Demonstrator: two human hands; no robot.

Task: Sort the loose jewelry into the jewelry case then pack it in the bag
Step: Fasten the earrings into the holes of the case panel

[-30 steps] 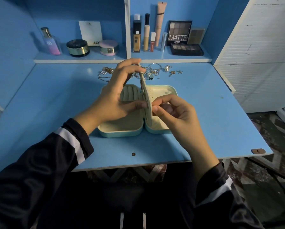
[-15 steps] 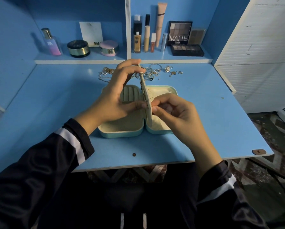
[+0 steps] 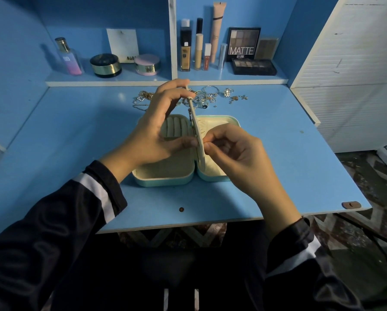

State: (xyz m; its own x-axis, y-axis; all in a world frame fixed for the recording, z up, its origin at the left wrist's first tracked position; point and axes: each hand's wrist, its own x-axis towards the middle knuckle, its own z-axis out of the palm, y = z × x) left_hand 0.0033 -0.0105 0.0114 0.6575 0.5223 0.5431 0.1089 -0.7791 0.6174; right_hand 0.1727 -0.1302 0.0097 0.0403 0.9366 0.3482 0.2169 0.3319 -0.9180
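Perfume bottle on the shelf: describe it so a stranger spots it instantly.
Find the blue shelf behind the blue desk, left compartment. At its far left stands a clear glass bottle with a silver cap. Unlike the squat round jars beside it, it is tall and holds pink liquid.

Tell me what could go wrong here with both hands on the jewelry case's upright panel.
The left hand props the divider panel upright; if it slips, the panel flops and the chain hanging on it may slide off. The right hand pinches at the panel's edge; anything tiny there could drop into the jewelry case.
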